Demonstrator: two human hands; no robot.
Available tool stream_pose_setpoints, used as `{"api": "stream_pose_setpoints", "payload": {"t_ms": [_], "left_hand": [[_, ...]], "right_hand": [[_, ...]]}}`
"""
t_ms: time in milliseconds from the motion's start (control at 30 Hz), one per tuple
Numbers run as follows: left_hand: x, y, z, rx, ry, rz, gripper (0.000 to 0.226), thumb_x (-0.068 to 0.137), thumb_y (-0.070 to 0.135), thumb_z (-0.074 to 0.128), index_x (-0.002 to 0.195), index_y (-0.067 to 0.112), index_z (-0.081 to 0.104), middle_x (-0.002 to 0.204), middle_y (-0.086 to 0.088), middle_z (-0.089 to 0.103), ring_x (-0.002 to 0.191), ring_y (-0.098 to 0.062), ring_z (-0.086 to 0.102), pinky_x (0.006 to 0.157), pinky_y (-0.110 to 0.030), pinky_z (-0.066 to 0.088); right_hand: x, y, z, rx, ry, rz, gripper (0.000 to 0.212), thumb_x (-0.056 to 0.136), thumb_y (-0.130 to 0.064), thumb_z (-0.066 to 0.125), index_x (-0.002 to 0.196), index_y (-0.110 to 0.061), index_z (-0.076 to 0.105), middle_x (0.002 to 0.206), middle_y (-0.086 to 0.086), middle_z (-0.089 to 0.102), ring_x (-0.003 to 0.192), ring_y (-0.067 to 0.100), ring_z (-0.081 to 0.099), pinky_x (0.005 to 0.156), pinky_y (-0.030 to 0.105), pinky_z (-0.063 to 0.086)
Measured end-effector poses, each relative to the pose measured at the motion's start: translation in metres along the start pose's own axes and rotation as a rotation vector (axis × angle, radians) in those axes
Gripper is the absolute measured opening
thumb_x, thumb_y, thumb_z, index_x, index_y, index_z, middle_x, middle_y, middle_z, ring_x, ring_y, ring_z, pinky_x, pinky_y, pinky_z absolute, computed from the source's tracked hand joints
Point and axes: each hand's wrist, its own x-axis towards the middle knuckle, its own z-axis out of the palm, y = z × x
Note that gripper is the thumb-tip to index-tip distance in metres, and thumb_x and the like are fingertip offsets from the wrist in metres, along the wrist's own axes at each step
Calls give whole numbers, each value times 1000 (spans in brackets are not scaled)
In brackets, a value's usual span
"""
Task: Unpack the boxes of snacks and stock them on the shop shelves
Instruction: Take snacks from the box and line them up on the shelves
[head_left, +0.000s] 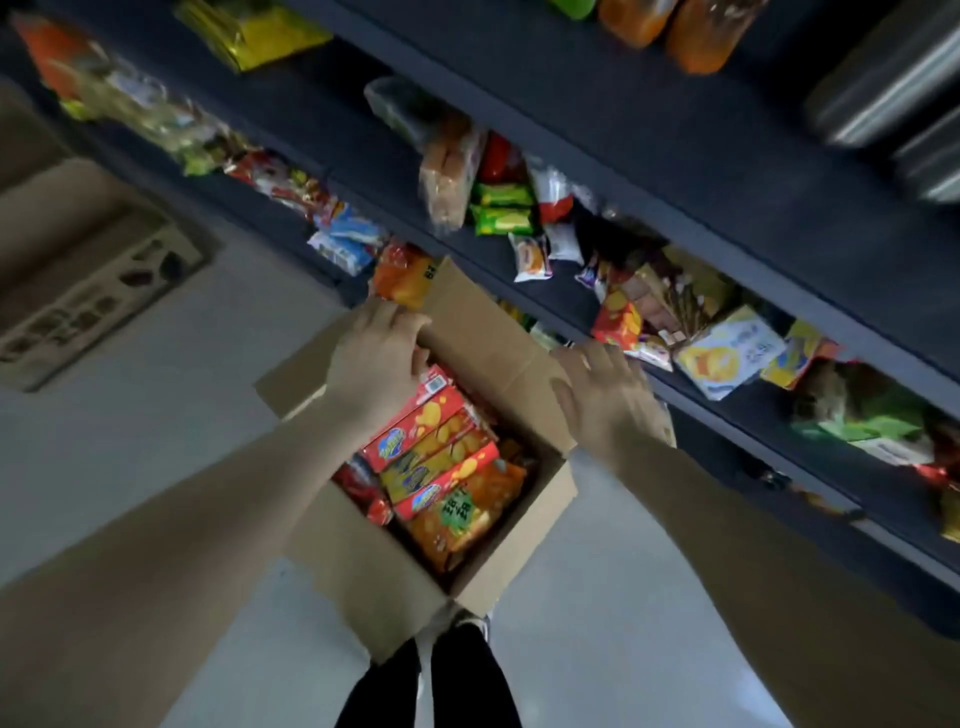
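An open cardboard box (374, 566) stands on the floor at the centre, packed with red and yellow snack cartons (431, 447) and orange snack bags (467, 514). My left hand (376, 358) is at the box's far left corner, its fingers curled over the edge of a raised flap. My right hand (605, 395) lies with spread, straight fingers on the right flap (498, 332), pressing it outward. The dark shop shelves (649, 218) run diagonally behind the box and carry many snack packets.
An orange bag (402, 275) sits just beyond the box. A yellow and blue carton (727, 351) stands on the shelf to the right. Flattened cardboard packaging (88, 291) lies on the floor at left. My legs (431, 680) are below the box. Metal containers (883, 83) occupy the upper right.
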Motion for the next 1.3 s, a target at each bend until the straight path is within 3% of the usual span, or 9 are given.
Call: {"api": "stream_pose_setpoints", "payload": {"t_ms": [167, 467, 633, 767, 900, 1000, 1067, 1167, 1300], "left_hand": [[-50, -58, 100, 50, -158, -143, 36, 81, 17, 74, 116, 11, 66, 109, -15, 65, 96, -39, 62, 72, -43, 53], [-67, -133, 236, -19, -259, -243, 49, 82, 10, 72, 129, 8, 59, 123, -16, 59, 109, -37, 58, 80, -46, 57], [-41, -172, 294, 14, -228, -283, 59, 94, 23, 61, 146, 6, 39, 143, -23, 43, 133, -39, 41, 107, -49, 41], [-15, -191, 326, 11, -155, -314, 60, 100, 39, 43, 149, 4, 33, 149, -27, 35, 140, -43, 32, 114, -52, 30], [1, -203, 344, 24, -157, -354, 62, 101, 41, 41, 153, 9, 25, 156, -23, 26, 144, -39, 25, 116, -55, 21], [6, -210, 354, 64, -194, -390, 67, 99, 35, 50, 154, 10, 22, 154, -22, 28, 140, -40, 29, 113, -55, 22], [11, -214, 358, 116, -232, -419, 77, 94, 33, 58, 155, 10, 17, 149, -21, 34, 133, -40, 37, 109, -52, 29], [17, -218, 358, 200, -313, -441, 87, 87, 24, 67, 154, 11, 13, 136, -20, 44, 117, -39, 49, 97, -52, 40], [17, -218, 353, 165, -345, -453, 83, 87, 22, 68, 152, 10, 17, 129, -21, 47, 112, -40, 53, 91, -52, 45]], "right_hand": [[-18, -25, 106, 80, -167, -29, 34, 91, -25, 57, 122, -11, 63, 114, 15, 62, 94, 37, 61, 74, 45, 52], [-6, -42, 269, 124, -437, -57, 46, 92, -27, 66, 135, -13, 55, 125, 12, 59, 107, 34, 61, 80, 45, 55], [40, -53, 336, 211, -495, -95, 57, 94, -22, 65, 148, -17, 44, 146, 10, 45, 127, 35, 48, 95, 50, 52], [77, -63, 382, 246, -434, -178, 56, 93, -18, 67, 146, -19, 49, 150, 10, 46, 133, 38, 44, 99, 52, 48], [91, -67, 414, 172, -577, -241, 68, 95, -37, 62, 154, -23, 32, 161, 3, 28, 150, 33, 17, 114, 48, 28], [92, -59, 419, 179, -579, -274, 77, 82, -41, 76, 148, -17, 43, 149, 10, 39, 143, 37, 29, 110, 48, 34], [91, -53, 419, 147, -570, -306, 81, 70, -47, 83, 138, -15, 53, 135, 13, 46, 127, 36, 43, 99, 47, 42], [90, -46, 417, 61, -540, -329, 89, 55, -60, 86, 128, -15, 59, 117, 14, 51, 107, 36, 50, 83, 46, 49], [89, -48, 414, -106, -586, -391, 96, 65, -68, 77, 145, -25, 46, 133, 14, 46, 118, 36, 45, 91, 47, 46]]}}
